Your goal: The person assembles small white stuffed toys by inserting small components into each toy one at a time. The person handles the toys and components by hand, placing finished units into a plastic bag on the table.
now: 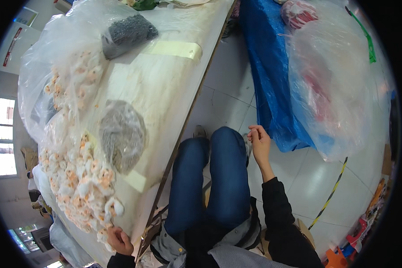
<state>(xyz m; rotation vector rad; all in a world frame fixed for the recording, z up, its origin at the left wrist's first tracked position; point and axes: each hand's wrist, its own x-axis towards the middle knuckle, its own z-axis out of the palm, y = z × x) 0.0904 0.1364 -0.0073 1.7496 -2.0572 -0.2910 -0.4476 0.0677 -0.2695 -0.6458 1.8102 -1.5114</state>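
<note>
Left hand (119, 241): at the near end of the tabletop (161, 96), by the lower edge of the pile; fingers curled in, gap narrow; cannot tell whether they pinch a piece.
Right hand (259, 139): off the tabletop, out over the floor just right of the person's right knee; fingers loosely bent, part-way spread, palm side turned in.
Plush pieces (82, 185): small, white with peach-orange patches, heaped along the left side of the tabletop; nearest ones right beside the left hand, possibly touching.
Big clear bag (33, 85): far left of the tabletop, more of the same pieces showing through, its lower part meeting the loose heap.
Dark grey bundle (129, 35): plastic-wrapped, far end of the tabletop, against the big clear bag.
Small clear bag (123, 134): greyish contents, flat on the tabletop right of the heap.
Pale yellow blocks: one (178, 50) near the dark grey bundle, another (136, 181) below the small clear bag.
Person's legs (230, 178): blue jeans, seated, beside the tabletop edge.
Floor (281, 174): light tiles, yellow-and-black tape (330, 192) at right.
Floor sacks: blue sheet (270, 85) next to a clear sack (339, 85) with reddish contents.
</note>
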